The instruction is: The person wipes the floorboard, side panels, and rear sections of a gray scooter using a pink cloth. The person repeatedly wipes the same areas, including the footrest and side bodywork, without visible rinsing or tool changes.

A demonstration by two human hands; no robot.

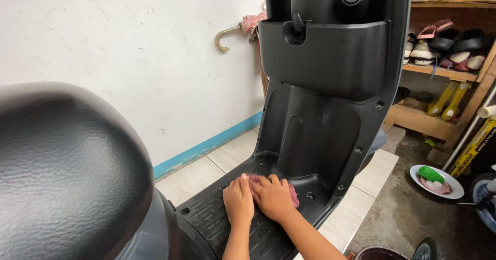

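Note:
Both my hands press flat on the black ribbed footboard [217, 218] of a scooter. My left hand [238, 200] lies palm down beside my right hand [272, 196], the two touching. A pink cloth [293, 194] shows under and just beyond my right hand's fingers, against the base of the black leg shield [320, 125]. My left fingertips touch the cloth's near edge. The glossy black seat [67, 172] fills the lower left of the view.
A white wall with a blue base strip [206, 147] runs on the left. Wooden shelves with several shoes [444, 43] stand at the right. A white plate with a green object [436, 181] lies on the concrete floor. An umbrella handle [227, 35] hangs by the wall.

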